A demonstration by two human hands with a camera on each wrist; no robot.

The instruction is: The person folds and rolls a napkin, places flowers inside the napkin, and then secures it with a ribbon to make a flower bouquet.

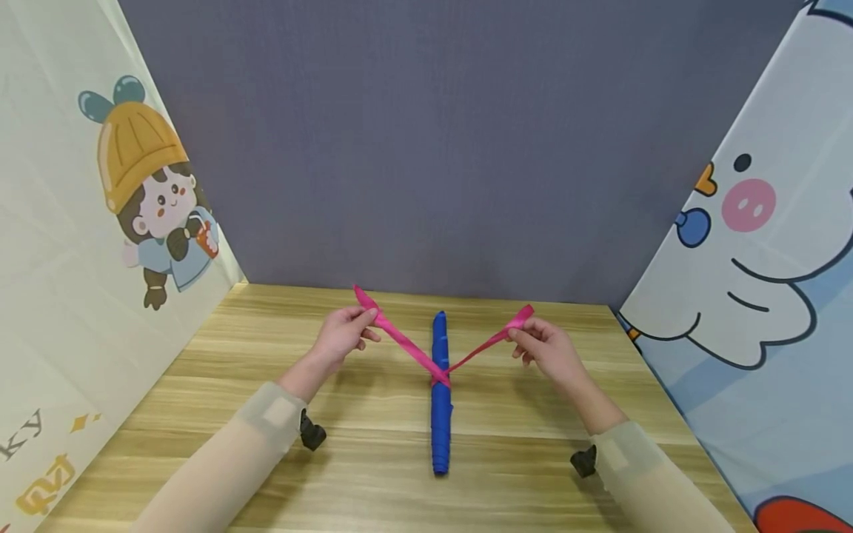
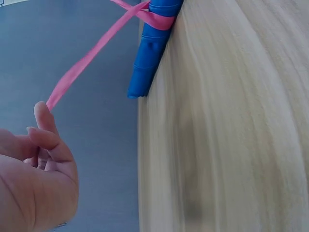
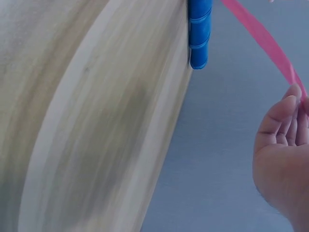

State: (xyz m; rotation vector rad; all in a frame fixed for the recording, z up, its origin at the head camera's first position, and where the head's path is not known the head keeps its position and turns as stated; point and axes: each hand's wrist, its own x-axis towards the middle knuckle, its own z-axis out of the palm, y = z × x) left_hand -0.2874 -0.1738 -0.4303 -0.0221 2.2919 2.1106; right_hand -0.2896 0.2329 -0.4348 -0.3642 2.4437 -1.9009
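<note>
A long blue wrapped roll (image 1: 440, 429) lies upright in the head view, its length pointing away from me on the table. Around its middle goes a pink ribbon (image 1: 408, 346), crossed over itself on top of the roll. My left hand (image 1: 340, 337) pinches one ribbon end, up and to the left of the roll. The other end is pinched by my right hand (image 1: 545, 346) on the right side. Both ribbon lengths rise from the crossing in a V. In the left wrist view the pink band (image 2: 161, 21) circles the blue roll (image 2: 149, 60).
The wood-grain table (image 1: 373, 474) runs back to a grey-blue panel (image 1: 426, 148). Printed cloths stand at the left (image 1: 53, 222) and right (image 1: 793, 311) sides. A small black device (image 1: 312, 431) sits at the left wrist, another (image 1: 583, 462) at the right.
</note>
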